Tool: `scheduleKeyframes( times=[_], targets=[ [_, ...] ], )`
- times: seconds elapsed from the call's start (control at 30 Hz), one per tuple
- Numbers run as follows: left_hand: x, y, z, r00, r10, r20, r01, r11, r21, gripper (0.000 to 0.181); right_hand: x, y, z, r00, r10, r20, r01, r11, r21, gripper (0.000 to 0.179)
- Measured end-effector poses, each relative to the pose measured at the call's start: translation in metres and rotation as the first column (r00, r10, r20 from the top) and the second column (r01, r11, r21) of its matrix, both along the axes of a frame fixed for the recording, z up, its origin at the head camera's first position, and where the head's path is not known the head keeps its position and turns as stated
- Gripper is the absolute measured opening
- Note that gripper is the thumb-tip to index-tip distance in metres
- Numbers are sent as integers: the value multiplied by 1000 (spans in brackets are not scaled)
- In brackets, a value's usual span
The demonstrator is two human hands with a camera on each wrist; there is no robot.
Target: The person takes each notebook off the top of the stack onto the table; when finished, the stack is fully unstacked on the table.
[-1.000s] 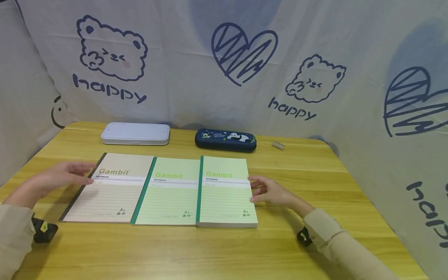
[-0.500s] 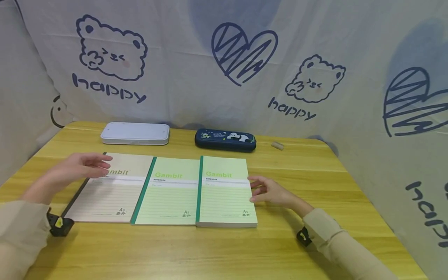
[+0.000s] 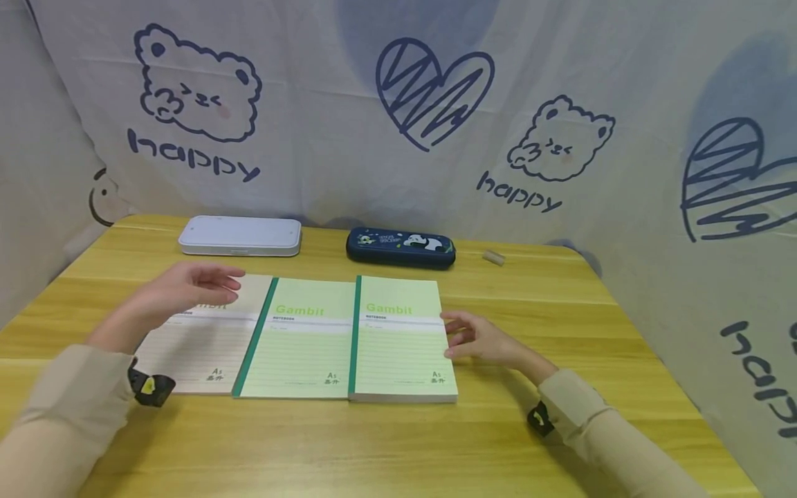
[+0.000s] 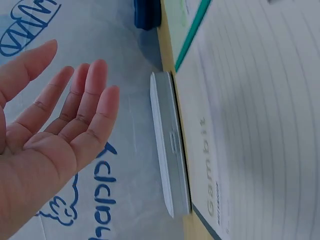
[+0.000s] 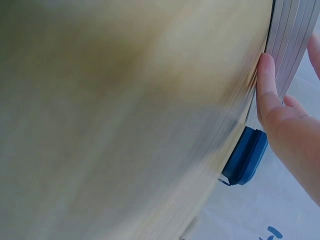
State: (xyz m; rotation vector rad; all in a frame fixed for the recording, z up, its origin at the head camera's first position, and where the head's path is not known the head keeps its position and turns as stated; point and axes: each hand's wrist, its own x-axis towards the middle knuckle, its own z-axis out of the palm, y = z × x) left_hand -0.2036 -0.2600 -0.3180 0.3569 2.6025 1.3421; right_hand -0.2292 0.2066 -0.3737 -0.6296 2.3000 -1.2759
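Three Gambit covers lie side by side in the head view: a pale notebook (image 3: 202, 349) with a dark spine, a green-spined notebook (image 3: 295, 356), and a thicker stack of notebooks (image 3: 398, 356), also green-spined. Above the upper part of the pale notebook hovers my left hand (image 3: 187, 287), hiding some of its cover and spine. That hand is empty, its fingers loosely extended in the left wrist view. My right hand (image 3: 482, 340) rests its fingertips at the stack's right side, fingers relaxed. Layered page edges (image 5: 290, 35) of the stack show beside its fingers in the right wrist view.
Behind the notebooks lie a white pencil case (image 3: 239, 235) and a navy pencil case (image 3: 398, 249) with a panda print. A small beige eraser-like block (image 3: 494, 257) is to their right. A printed cloth (image 3: 324, 124) hangs along the back of the wooden table (image 3: 299, 449).
My left hand has moved right and slightly away from me, from the pale notebook's left edge to above its cover. My right hand and the notebooks have stayed in place.
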Motion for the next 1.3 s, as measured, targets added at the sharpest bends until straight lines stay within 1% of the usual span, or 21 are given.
scheduleKeyframes(
  times=[0.1, 0.27, 0.33, 0.43, 0.5, 0.67, 0.83, 1.1, 1.2, 1.3],
  targets=[
    [-2, 10, 1, 1000, -12, -5, 12, 1000, 29, 50, 1, -1, 1, 1000, -6, 10, 6, 1000, 2, 69],
    [-4, 29, 3, 999, -40, 5, 40, 996, 83, 46, 1, -1, 2, 1000, -5, 11, 5, 1000, 1, 70],
    [-5, 37, 4, 998, -62, 1, 62, 992, 109, 44, 1, 0, 2, 1000, -7, 10, 7, 1000, 2, 70],
    [-6, 50, 3, 996, -88, -2, 87, 988, 125, 43, 1, 0, 2, 1000, -7, 10, 7, 1000, 2, 70],
    [-8, 58, 2, 995, -98, 1, 97, 987, 126, 43, 1, 0, 2, 1000, -7, 13, 7, 1000, 1, 70],
    [-12, 75, -4, 995, -100, 17, 98, 988, 116, 39, 0, 0, 2, 1000, -7, 18, 7, 1000, 1, 70],
    [-12, 91, -10, 994, -103, 28, 100, 990, 104, 34, 1, 0, 2, 1000, -6, 16, 6, 1000, 4, 70],
    [-11, 113, -20, 995, -88, 56, 82, 992, 101, 38, 0, -1, 1, 1000, -8, 11, 8, 1000, 6, 70],
    [-11, 122, -23, 994, -93, 57, 87, 992, 95, 40, 0, -1, 1, 1000, -13, 10, 12, 1000, 8, 69],
    [-11, 131, -25, 992, -114, 48, 110, 991, 80, 43, 0, -1, 1, 1000, -12, 6, 12, 1000, 8, 69]
  ],
)
